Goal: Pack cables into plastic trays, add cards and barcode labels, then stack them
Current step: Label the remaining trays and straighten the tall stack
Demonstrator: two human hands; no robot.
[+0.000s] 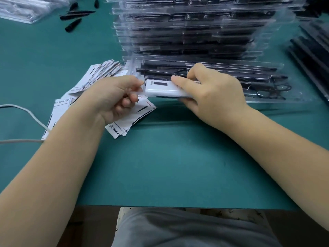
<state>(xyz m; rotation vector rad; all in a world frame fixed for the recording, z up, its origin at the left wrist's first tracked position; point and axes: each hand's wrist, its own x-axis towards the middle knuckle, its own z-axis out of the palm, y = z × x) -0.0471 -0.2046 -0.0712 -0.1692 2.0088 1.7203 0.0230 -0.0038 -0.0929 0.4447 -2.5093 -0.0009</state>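
1. A white card [164, 89] is being held by both hands above the green tabletop [169, 157], just in front of the tray stack [195, 41].
2. Its left end is being pinched by the left hand [114, 98]; that grip is narrow.
3. Its right end is being gripped by the right hand [211, 93].
4. Loose cards [99, 75] are lying beneath the left hand.

A teal counter [169, 157] is filling most of the view. Several black cone-shaped pieces [74, 16], possibly caps, are lying scattered on it at the far left, near a blurred pile of clear bags [26, 8] in the corner. A white cord [21, 122] is looping across the left edge. Below the counter's near edge, grey trousers [187, 229] are showing.
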